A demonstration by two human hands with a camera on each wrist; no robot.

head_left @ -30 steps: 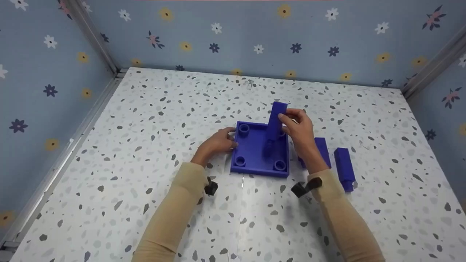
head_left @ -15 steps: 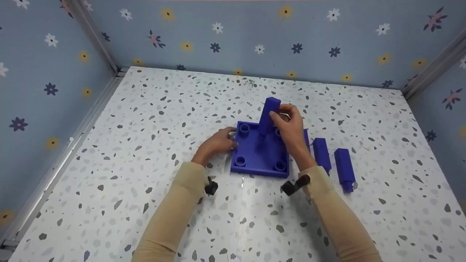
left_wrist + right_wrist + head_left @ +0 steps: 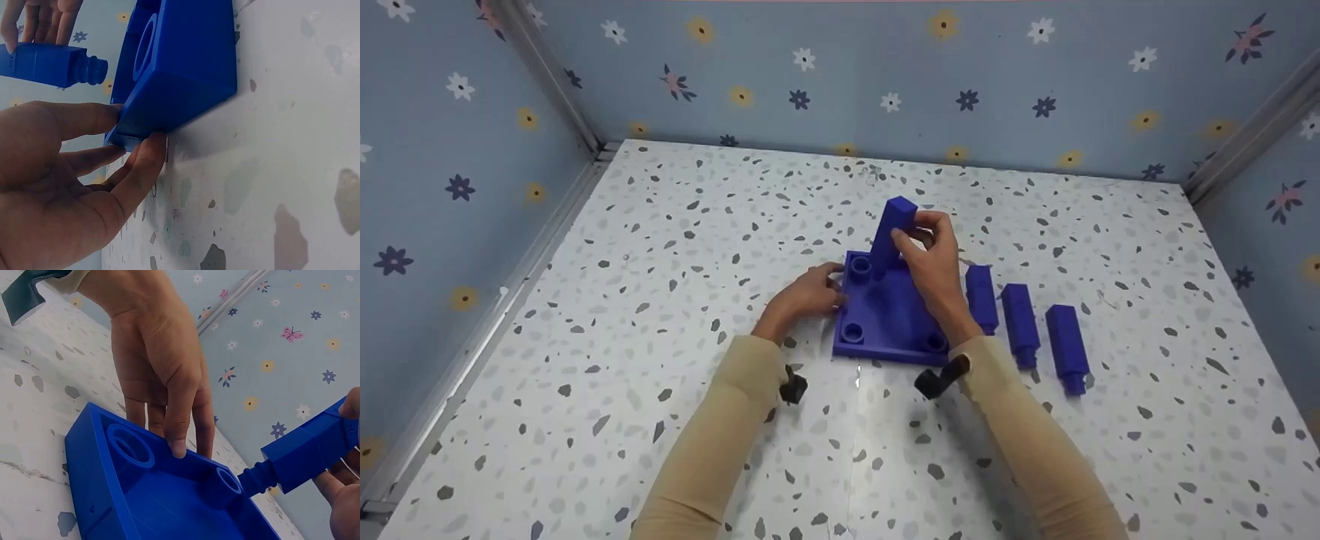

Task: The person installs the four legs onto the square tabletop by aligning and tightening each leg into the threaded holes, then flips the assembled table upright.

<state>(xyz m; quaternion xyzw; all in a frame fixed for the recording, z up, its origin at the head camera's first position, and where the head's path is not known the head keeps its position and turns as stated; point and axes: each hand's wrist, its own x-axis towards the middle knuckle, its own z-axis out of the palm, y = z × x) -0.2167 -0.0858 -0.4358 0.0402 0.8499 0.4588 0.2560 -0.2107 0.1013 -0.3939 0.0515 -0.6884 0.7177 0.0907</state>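
A square blue toy tabletop (image 3: 889,319) lies underside up, with a raised rim and a round socket in each visible corner. My left hand (image 3: 805,294) holds its left side, thumb over the rim and fingers against the outer wall. Between the thumb and fingers of my right hand (image 3: 936,262) is a blue table leg (image 3: 891,232), square in section and tilted. In the right wrist view, the leg's ridged end (image 3: 257,478) points down at the far-left socket (image 3: 228,482) and overlaps its edge. My right hand and forearm hide the tabletop's far-right corner in the head view.
Three more blue legs lie in a row right of the tabletop: a near one (image 3: 981,298), a middle one (image 3: 1021,325) and an outer one (image 3: 1067,347). Flower-patterned walls (image 3: 840,75) enclose the speckled white table (image 3: 697,195).
My right hand has carried the leg leftward across the tabletop toward the far-left socket, uncovering the legs on the right. My left hand keeps its place on the tabletop's side.
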